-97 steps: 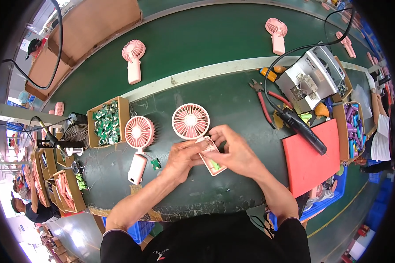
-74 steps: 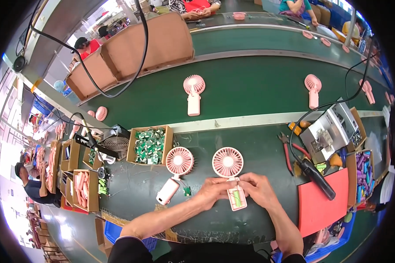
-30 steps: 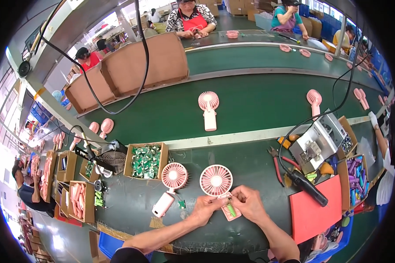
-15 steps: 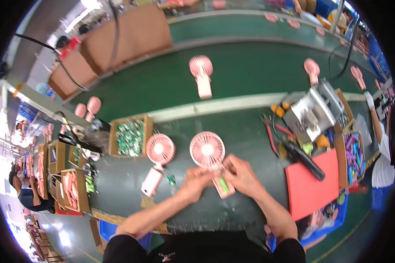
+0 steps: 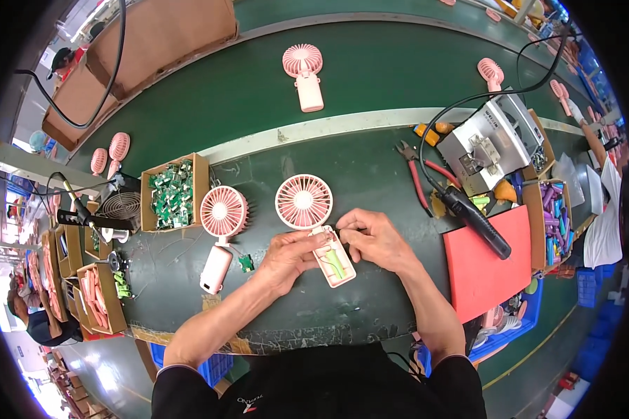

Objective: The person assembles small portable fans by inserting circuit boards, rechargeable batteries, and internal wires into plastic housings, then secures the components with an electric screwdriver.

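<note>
A pink handheld fan [image 5: 303, 202] lies in front of me, its handle opened so that a green battery cell [image 5: 335, 265] shows inside. My left hand [image 5: 286, 260] grips the top of that handle from the left, thumb over its rim. On the other side my right hand [image 5: 379, 241] has its fingers curled and pinched together at the handle's upper edge; whatever is between the fingertips is too small to make out. Left of my left hand lies a second pink fan [image 5: 223, 211], with a small green circuit board [image 5: 246, 262] wired beside its closed handle.
A box of circuit boards [image 5: 171, 195] stands at left. Right are red-handled pliers [image 5: 417, 183], a black corded tool [image 5: 476, 222], a metal fixture [image 5: 483, 150], a red pad [image 5: 488, 262] and a box of coloured cells [image 5: 556, 223]. Beyond the rail, fans [image 5: 309, 91] lie on the green belt.
My right hand has drawn back a little to the right of the handle, uncovering more of its inside. The whole view has shifted, so surrounding things sit differently in the picture.
</note>
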`<state>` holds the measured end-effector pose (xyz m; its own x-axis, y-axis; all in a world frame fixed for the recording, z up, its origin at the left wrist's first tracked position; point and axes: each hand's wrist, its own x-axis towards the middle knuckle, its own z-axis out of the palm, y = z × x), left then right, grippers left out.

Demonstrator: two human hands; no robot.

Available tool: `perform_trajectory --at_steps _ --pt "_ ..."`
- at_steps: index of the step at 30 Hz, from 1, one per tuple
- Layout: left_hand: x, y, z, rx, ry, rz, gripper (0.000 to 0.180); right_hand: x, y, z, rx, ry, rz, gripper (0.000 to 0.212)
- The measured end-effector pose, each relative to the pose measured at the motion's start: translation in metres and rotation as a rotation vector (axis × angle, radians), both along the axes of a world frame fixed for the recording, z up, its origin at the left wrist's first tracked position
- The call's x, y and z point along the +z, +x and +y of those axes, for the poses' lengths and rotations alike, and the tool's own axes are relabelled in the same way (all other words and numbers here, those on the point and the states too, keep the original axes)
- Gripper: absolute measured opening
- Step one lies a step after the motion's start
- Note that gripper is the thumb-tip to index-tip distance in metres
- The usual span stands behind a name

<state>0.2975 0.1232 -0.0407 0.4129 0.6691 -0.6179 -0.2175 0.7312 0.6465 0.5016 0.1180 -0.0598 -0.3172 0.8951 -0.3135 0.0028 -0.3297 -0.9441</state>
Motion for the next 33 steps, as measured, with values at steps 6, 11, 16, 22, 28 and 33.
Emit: perform_trajectory --at_steps 6,11,16,22,28,33 --pt "-0.001 0.000 0.001 -0.011 0.030 0.003 0.033 0.000 -0.003 0.001 0.004 -0.006 0.027 0.008" --pt "-0.003 0.003 0.005 -0.039 0.036 0.068 0.031 -0.004 -0.007 0.003 -0.033 0.053 0.016 0.009" --pt "0.006 0.002 0.004 -0.047 0.071 0.028 0.032 0.002 -0.010 0.002 -0.027 0.074 0.000 0.008" --pt "-0.014 0.005 -0.002 -0.077 0.061 0.009 0.030 -0.009 -0.011 -0.008 -0.079 0.056 -0.082 0.009" --pt "-0.008 0.004 0.004 -0.139 0.086 -0.014 0.031 0.000 -0.005 -0.004 -0.021 0.047 -0.042 0.010" --pt "-0.012 -0.012 0.007 -0.126 0.104 -0.032 0.036 0.014 -0.014 0.007 0.009 -0.071 -0.006 0.016"
